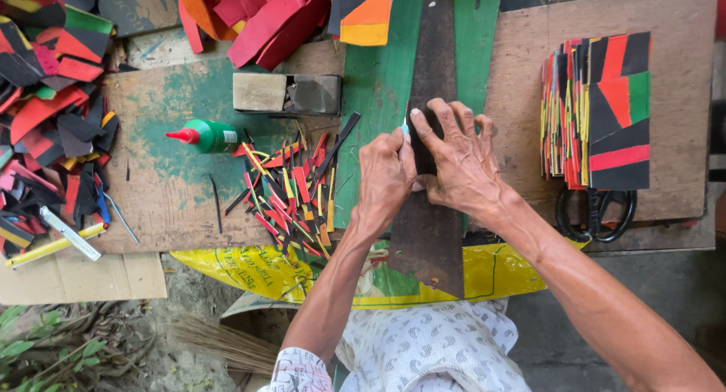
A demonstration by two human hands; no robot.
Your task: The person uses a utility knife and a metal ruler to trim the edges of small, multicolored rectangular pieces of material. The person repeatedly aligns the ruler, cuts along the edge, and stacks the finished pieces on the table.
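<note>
Both hands met over a dark saw blade (429, 233) that lay lengthwise on the green board (378, 82) of the desk (681, 59), its toothed end pointing toward the person. The left hand (384, 176) was closed into a tight grip around a thin light-blue tool (404, 127), probably a small knife, though only its tip showed. The right hand (457, 161) lay flat with spread fingers and pressed a small black piece (420, 154) down on the blade, so its grip was open and it clasped nothing. Just left of the hands lay a heap of thin coloured strips (291, 192). Behind this heap a green glue bottle (204, 136) with a red nozzle lay on its side. On the right, a stack of red, black and green sheets (601, 112) rested above black scissors (597, 214).
</note>
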